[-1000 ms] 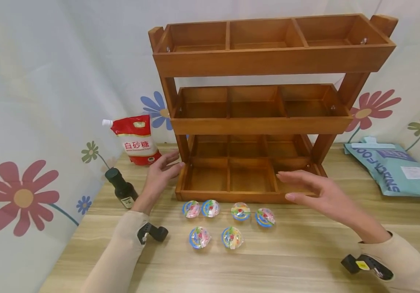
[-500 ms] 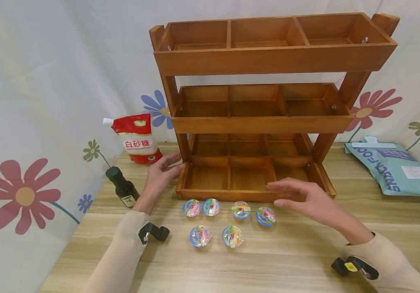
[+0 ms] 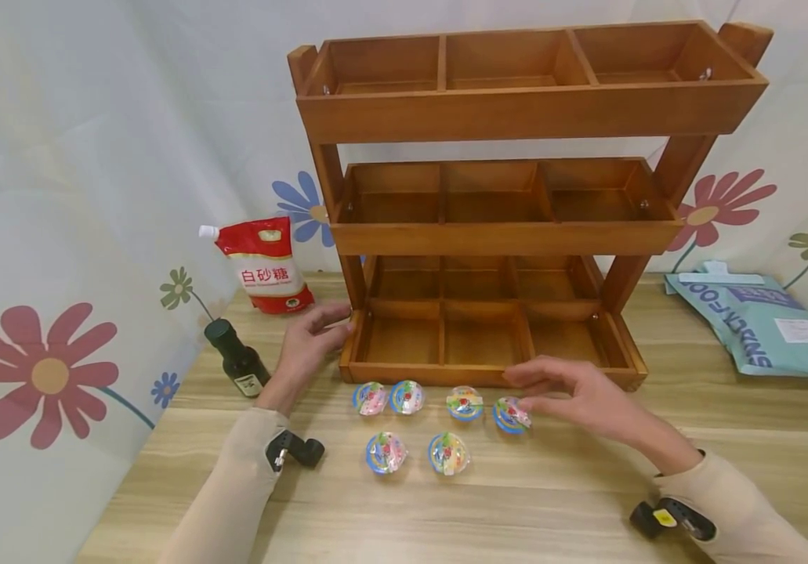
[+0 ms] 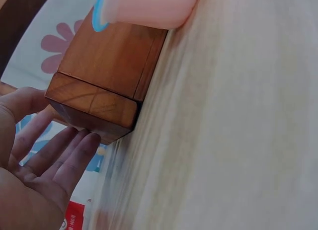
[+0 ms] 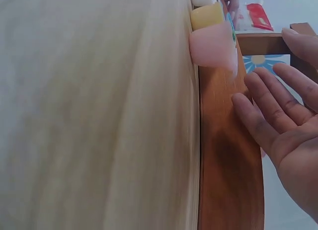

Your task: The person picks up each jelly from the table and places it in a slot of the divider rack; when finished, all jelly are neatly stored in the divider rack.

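Note:
A three-tier wooden rack [image 3: 509, 239] with divided trays stands on the table. By the left end of its bottom tray is my left hand [image 3: 310, 345], whose extended fingertips [image 4: 82, 150] are at the tray's corner in the left wrist view. Several small jelly cups [image 3: 386, 453] with printed foil lids lie in front of the rack. My right hand [image 3: 590, 399] hovers with extended fingers at the tray's front edge, its thumb close to the rightmost pink jelly cup [image 3: 512, 415]. In the right wrist view a gap shows between the fingers and that pink jelly cup [image 5: 213, 47]; nothing is held.
A red and white sugar pouch [image 3: 262, 266] and a dark green-capped bottle [image 3: 237, 360] stand left of the rack. On the right lies a light blue snack bag [image 3: 763, 321]. A flower-printed cloth [image 3: 58, 196] hangs behind and at the left.
My right hand has moved left and a little down, towards the rightmost jelly cup. The left hand stays beside the rack, and the cups have not been moved.

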`<state>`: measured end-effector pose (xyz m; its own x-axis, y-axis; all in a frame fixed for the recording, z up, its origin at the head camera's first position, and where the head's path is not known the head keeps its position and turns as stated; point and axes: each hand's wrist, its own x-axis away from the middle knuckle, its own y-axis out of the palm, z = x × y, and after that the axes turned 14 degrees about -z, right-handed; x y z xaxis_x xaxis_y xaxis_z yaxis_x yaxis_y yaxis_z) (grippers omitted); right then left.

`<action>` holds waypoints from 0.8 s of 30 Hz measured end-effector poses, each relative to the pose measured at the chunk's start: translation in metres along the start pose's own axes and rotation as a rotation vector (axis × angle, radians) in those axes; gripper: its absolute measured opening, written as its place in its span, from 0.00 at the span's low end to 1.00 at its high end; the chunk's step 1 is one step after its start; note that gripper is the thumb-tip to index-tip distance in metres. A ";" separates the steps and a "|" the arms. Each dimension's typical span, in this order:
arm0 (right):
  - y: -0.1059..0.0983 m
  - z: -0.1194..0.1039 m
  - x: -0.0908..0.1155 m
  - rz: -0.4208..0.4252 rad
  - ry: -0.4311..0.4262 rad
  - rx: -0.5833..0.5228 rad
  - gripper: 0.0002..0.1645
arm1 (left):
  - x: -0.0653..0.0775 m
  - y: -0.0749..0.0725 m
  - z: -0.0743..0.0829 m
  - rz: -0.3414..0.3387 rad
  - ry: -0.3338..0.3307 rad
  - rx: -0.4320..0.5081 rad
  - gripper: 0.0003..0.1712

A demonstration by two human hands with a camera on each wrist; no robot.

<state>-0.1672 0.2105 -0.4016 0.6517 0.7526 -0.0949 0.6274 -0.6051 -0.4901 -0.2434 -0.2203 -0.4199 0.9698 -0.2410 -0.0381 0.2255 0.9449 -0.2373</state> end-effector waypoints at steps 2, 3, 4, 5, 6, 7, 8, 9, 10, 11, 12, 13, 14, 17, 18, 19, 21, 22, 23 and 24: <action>0.001 0.000 -0.001 -0.005 0.007 0.006 0.22 | 0.000 0.000 -0.001 0.000 -0.009 0.000 0.22; 0.001 0.000 -0.001 -0.007 0.014 0.011 0.22 | 0.000 0.000 -0.002 0.000 -0.011 0.000 0.22; 0.002 0.000 -0.001 -0.009 0.023 0.019 0.22 | 0.000 0.000 -0.002 -0.002 -0.015 0.000 0.22; 0.002 0.000 -0.001 -0.011 0.035 0.028 0.22 | 0.000 0.000 -0.003 -0.002 -0.015 0.002 0.23; 0.002 0.000 -0.001 -0.014 0.048 0.036 0.22 | 0.000 0.000 -0.003 -0.001 -0.016 0.001 0.23; 0.002 0.000 -0.001 -0.017 0.062 0.044 0.22 | 0.000 0.000 -0.003 -0.001 -0.018 -0.001 0.23; 0.002 0.000 -0.001 -0.022 0.075 0.048 0.22 | 0.000 0.000 -0.003 -0.003 -0.017 -0.003 0.23; 0.003 0.001 -0.001 -0.028 0.089 0.055 0.23 | 0.000 0.000 -0.003 -0.005 -0.017 -0.004 0.24; 0.003 0.001 -0.001 -0.032 0.104 0.062 0.23 | 0.000 0.000 -0.004 -0.005 -0.020 -0.005 0.23; 0.003 0.001 -0.001 -0.037 0.115 0.068 0.23 | 0.000 0.000 -0.004 -0.005 -0.021 -0.005 0.24; 0.003 0.002 -0.002 -0.043 0.122 0.072 0.24 | 0.001 0.000 -0.004 -0.006 -0.023 -0.007 0.24; 0.003 0.003 -0.002 -0.048 0.124 0.078 0.24 | 0.001 0.000 -0.004 -0.007 -0.029 -0.008 0.24; 0.004 0.004 -0.002 -0.053 0.124 0.082 0.24 | 0.001 0.000 -0.004 -0.008 -0.032 -0.010 0.24; 0.004 0.006 -0.002 -0.069 0.119 0.095 0.25 | 0.001 0.000 -0.004 -0.009 -0.051 -0.025 0.24; 0.004 0.007 -0.003 -0.074 0.116 0.097 0.25 | 0.001 0.000 -0.004 -0.009 -0.059 -0.028 0.24; 0.005 0.007 -0.003 -0.077 0.114 0.100 0.25 | 0.002 0.000 -0.004 -0.012 -0.068 -0.032 0.24; 0.004 0.008 -0.003 -0.088 0.110 0.107 0.25 | 0.002 0.000 -0.004 -0.013 -0.077 -0.032 0.24; 0.004 0.008 -0.002 -0.093 0.103 0.108 0.25 | 0.002 0.000 -0.004 -0.014 -0.082 -0.027 0.24; 0.004 0.008 -0.003 -0.099 0.095 0.106 0.25 | 0.002 0.000 -0.004 -0.014 -0.085 -0.019 0.24; 0.004 0.008 -0.003 -0.103 0.090 0.108 0.25 | 0.002 0.001 -0.004 -0.014 -0.088 -0.013 0.24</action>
<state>-0.1699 0.2083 -0.4105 0.6246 0.7801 0.0359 0.6468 -0.4910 -0.5835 -0.2420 -0.2209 -0.4236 0.9711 -0.2335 0.0503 0.2386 0.9386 -0.2494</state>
